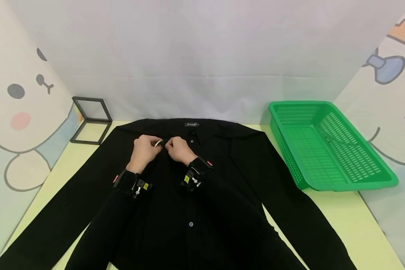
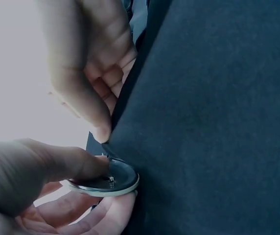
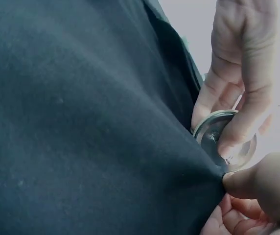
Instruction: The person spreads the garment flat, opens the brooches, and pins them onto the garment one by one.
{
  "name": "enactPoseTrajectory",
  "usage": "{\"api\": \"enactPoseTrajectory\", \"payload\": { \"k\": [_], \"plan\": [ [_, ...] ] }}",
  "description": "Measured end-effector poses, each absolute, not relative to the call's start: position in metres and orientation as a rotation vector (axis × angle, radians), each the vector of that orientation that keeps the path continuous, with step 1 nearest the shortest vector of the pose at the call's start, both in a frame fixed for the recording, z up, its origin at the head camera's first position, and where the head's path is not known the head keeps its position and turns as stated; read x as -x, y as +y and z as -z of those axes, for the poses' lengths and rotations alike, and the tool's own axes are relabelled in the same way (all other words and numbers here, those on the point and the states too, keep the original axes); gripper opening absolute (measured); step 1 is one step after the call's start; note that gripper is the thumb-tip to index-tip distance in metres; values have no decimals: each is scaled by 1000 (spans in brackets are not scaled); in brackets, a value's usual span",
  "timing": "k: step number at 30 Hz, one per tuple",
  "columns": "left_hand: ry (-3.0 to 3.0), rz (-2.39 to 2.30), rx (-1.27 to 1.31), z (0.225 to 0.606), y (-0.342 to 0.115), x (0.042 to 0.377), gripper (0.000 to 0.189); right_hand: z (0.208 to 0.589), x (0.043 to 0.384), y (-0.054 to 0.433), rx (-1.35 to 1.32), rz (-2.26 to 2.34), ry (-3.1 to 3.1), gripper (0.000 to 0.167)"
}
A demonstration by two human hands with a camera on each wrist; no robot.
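Observation:
A black button-up shirt [image 1: 168, 217] lies spread out, its collar at the far side. Over its upper chest, my left hand [image 1: 143, 152] pinches a round pin badge [image 2: 123, 175] between thumb and fingers. The badge has a pale rim, and its dark, shiny back faces up with small metal parts at the middle. Close beside it, my right hand [image 1: 181, 150] pinches a raised fold of the shirt cloth [image 3: 179, 161]. That fold comes right up to the badge's edge in both wrist views. The thumb of the left hand covers part of the badge's back.
A green perforated basket [image 1: 341, 185] stands at the right on the pale yellow table [image 1: 368, 225]. To the left, a black hinged frame [image 1: 93, 120] stands near the back wall. The shirt's sleeves stretch towards both front corners. Cartoon-printed sheets form the sides.

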State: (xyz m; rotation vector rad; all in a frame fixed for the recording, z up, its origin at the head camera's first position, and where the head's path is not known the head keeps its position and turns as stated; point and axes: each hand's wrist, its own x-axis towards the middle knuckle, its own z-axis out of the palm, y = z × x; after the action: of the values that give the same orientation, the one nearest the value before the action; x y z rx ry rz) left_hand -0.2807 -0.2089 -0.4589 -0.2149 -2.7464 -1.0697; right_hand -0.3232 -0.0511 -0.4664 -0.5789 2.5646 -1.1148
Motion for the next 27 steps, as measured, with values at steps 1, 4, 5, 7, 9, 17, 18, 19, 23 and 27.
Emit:
{"api": "enactPoseTrajectory", "payload": {
  "k": [1,4,5,7,9,17,18,19,23,27],
  "plan": [
    [-2748,1064,214,459,-209,281,19,468,324,-50,569,1134,2559,45],
    [-2759,1062,199,459,-207,284,19,469,325,-46,533,1195,2529,35],
    [-2763,1061,193,459,-207,284,19,469,325,-45,527,1206,2525,32],
    [-2771,1066,182,459,-206,285,19,468,324,-43,512,1226,2505,30],
    [-2774,1071,174,458,-205,285,20,467,324,-42,506,1228,2501,29],
    [-2779,1066,134,458,-202,285,20,465,322,-42,491,1242,2487,27],
    [-2775,1059,140,458,-201,285,20,465,322,-42,488,1246,2486,27],
    [-2770,1055,145,459,-201,285,20,466,322,-42,485,1247,2486,27],
    [-2750,1047,146,459,-202,284,20,466,321,-42,472,1259,2486,26],
    [-2748,1043,129,461,-203,284,21,467,321,-43,450,1261,2483,26]
  ]
}}
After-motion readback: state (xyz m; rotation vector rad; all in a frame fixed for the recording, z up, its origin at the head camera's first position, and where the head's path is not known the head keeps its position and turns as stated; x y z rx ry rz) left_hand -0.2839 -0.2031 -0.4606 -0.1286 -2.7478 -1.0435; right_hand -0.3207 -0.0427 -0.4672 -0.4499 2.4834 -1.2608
